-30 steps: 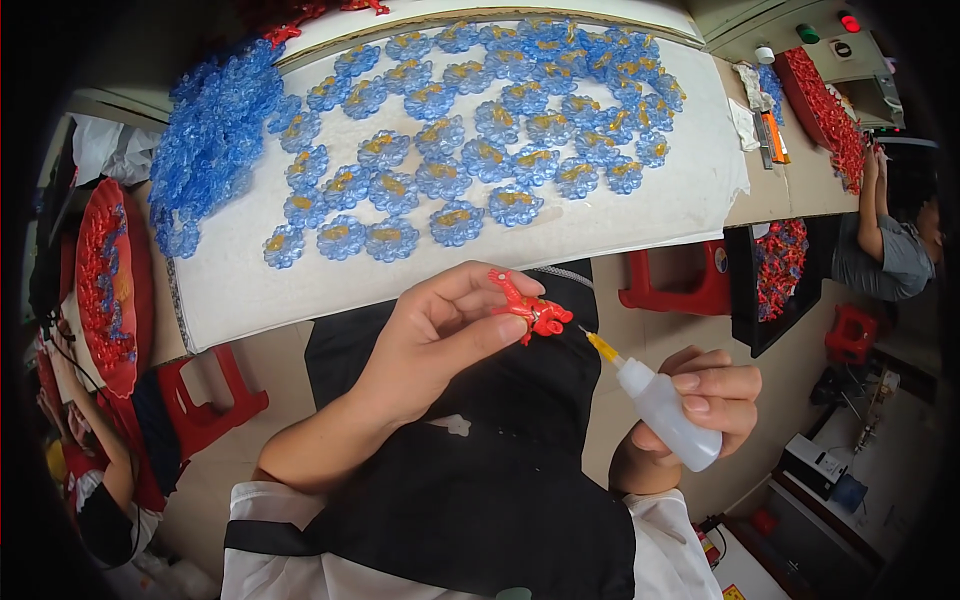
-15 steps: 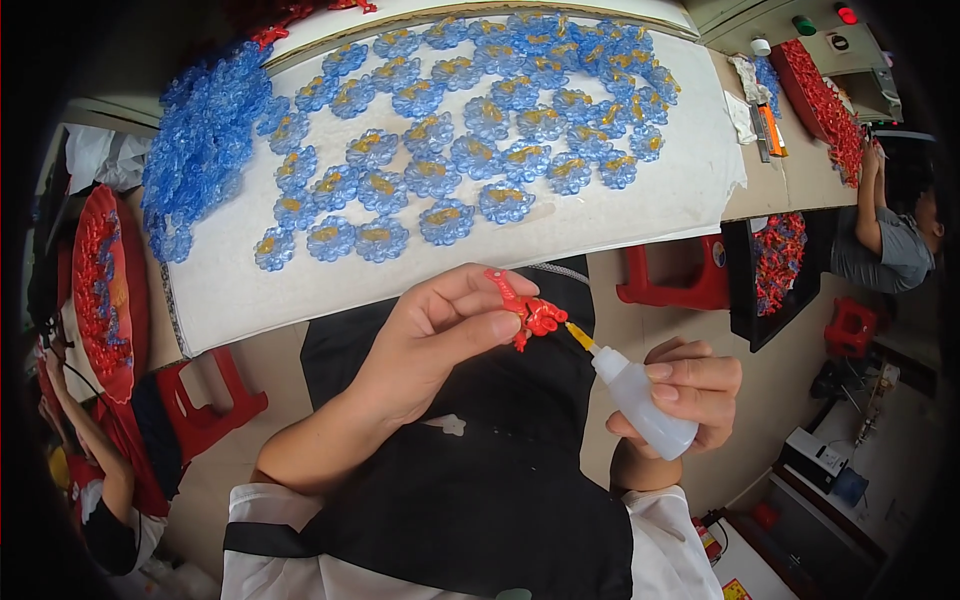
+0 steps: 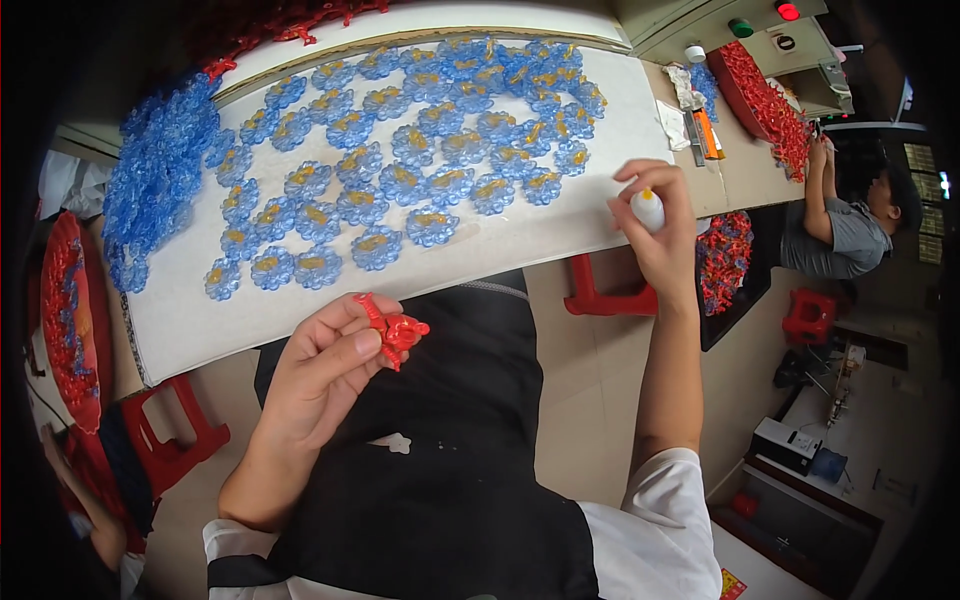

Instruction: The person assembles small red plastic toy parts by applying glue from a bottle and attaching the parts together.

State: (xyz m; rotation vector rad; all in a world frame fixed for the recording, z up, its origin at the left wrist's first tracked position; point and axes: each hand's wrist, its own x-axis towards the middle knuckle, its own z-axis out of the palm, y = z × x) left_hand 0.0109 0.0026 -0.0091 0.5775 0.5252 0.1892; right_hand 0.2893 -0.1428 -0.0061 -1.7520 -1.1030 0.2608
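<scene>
My left hand (image 3: 325, 365) pinches a small red plastic figure (image 3: 393, 332) between thumb and fingers, in front of my black apron and just off the table's near edge. Over the right front part of the table, my right hand (image 3: 662, 222) has its fingers round a white squeeze bottle (image 3: 648, 212). The bottle's yellow nozzle points up toward the camera. Spread over the white tabletop (image 3: 520, 235) lie many clear blue flower-shaped pieces (image 3: 376, 247) with yellow-orange middles.
A heap of blue pieces (image 3: 160, 180) fills the table's left end. An orange cutter (image 3: 708, 135) lies at the right, near a red tray of red parts (image 3: 760, 105). Red stools (image 3: 605, 290) stand below. A co-worker (image 3: 845, 220) sits at the far right.
My right hand has carried the squeeze bottle away from the red figure, up over the table's right side, and turned its nozzle up. The view has shifted; my left hand still holds the figure.
</scene>
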